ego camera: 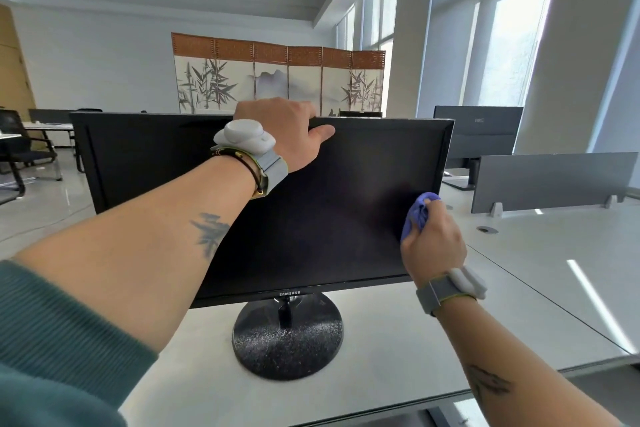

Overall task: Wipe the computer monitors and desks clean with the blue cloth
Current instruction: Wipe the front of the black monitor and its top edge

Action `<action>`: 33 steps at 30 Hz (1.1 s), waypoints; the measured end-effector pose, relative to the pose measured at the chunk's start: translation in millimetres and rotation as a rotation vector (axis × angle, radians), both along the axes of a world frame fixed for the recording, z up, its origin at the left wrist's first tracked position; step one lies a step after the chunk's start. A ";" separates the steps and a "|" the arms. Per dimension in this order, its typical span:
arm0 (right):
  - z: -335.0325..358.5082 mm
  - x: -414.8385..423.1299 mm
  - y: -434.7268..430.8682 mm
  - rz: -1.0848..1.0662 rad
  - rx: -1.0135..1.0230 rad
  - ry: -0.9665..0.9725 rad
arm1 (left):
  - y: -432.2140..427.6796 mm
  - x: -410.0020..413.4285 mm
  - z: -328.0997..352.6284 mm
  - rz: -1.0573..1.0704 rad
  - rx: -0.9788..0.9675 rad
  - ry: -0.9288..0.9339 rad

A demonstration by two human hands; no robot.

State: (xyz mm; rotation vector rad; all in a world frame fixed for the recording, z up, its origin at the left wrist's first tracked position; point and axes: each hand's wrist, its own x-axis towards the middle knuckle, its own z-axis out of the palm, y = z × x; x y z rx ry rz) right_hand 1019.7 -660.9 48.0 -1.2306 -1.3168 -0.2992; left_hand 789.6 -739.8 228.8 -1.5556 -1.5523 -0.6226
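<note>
Black flat-screen monitor (329,218) on round black stand (287,347), upright on pale bench (398,340); left hand (277,128), grip hooked over its top edge, thumb in front, seemingly steadying it; right hand (433,243), grip bunched round crumpled blue cloth (417,215), pressed to the screen's lower right.

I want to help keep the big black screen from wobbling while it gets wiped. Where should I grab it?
Grab the monitor by its top edge, near the middle, coming from above: fingers behind, thumb in front, as the left hand does. It is a thin upright panel on one narrow neck and a round base, so the top likely steadies it best.
</note>
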 end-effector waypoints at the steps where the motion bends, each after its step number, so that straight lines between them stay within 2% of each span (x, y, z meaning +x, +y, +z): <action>1: -2.7 -0.6 -1.1 0.010 -0.006 -0.001 | 0.4 0.7 0.4 -0.002 -0.001 0.003; 7: -74.6 -32.3 -24.4 0.132 -0.091 -0.164 | 3.1 2.4 2.0 -0.001 -0.022 -0.004; 10: -57.0 -71.8 -36.3 0.267 0.024 -0.336 | 3.0 2.6 2.3 -0.002 -0.031 -0.007; 13: -38.8 -89.2 -38.4 0.256 0.187 -0.516 | 0.2 0.8 3.2 -0.008 -0.031 -0.019; 15: -33.4 -71.4 -29.1 0.165 0.190 -0.419 | -0.3 0.3 2.0 -0.017 -0.022 -0.015; 18: -32.5 -30.4 -11.2 -0.004 0.018 0.004 | 2.3 1.5 0.2 -0.017 -0.017 -0.003; 19: -33.2 -24.9 -8.5 -0.017 -0.021 0.081 | 2.8 2.0 1.0 -0.013 -0.025 -0.003; 20: -35.8 -25.5 -9.6 -0.015 -0.032 0.093 | 3.7 2.6 0.9 -0.011 -0.032 -0.005; 24: -76.1 -40.5 -25.8 0.113 0.003 -0.202 | 4.0 1.3 2.4 0.017 -0.032 0.000; 26: -94.0 -35.5 -32.7 0.149 -0.053 -0.251 | 3.8 3.0 1.5 0.012 -0.043 0.005; 28: -80.8 -27.9 -30.1 0.132 -0.081 -0.216 | 2.7 3.6 3.2 0.010 -0.045 0.001; 31: -31.3 -18.8 -15.4 0.051 -0.086 0.009 | 0.3 3.5 3.9 0.011 -0.049 -0.004; 33: -18.6 -12.4 -10.3 0.021 -0.041 -0.004 | -0.1 3.2 3.1 0.008 -0.052 -0.007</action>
